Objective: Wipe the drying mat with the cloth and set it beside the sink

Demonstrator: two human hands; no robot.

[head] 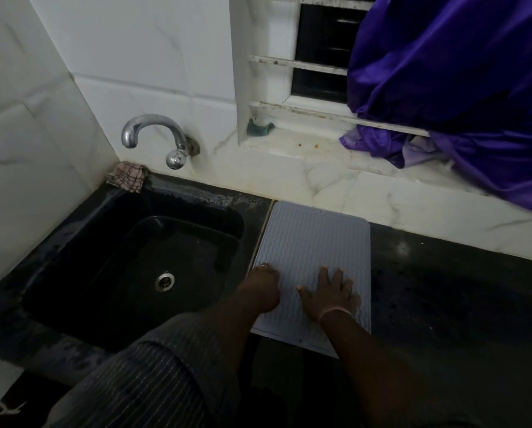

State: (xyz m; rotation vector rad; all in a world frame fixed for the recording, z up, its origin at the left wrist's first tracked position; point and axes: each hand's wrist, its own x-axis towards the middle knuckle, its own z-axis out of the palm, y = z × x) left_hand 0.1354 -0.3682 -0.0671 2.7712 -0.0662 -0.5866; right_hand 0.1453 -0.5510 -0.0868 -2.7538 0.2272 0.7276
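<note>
A pale grey ribbed drying mat (314, 239) lies flat on the dark counter just right of the black sink (82, 242); its near edge hangs a little over the counter's front. My right hand (331, 293) rests flat on the mat's near part with the fingers spread. My left hand (263, 287) sits on the mat's left edge, fingers bent downward; whether it pinches the edge is unclear. A checked cloth (127, 177) lies bunched at the sink's back left corner under the tap, away from both hands.
A chrome tap (153, 134) sticks out of the tiled wall above the sink. Purple fabric (462, 88) hangs over the window and its sill at the right. A small green item (260, 127) sits on the sill. Dark counter (459, 288) stretches right of the mat.
</note>
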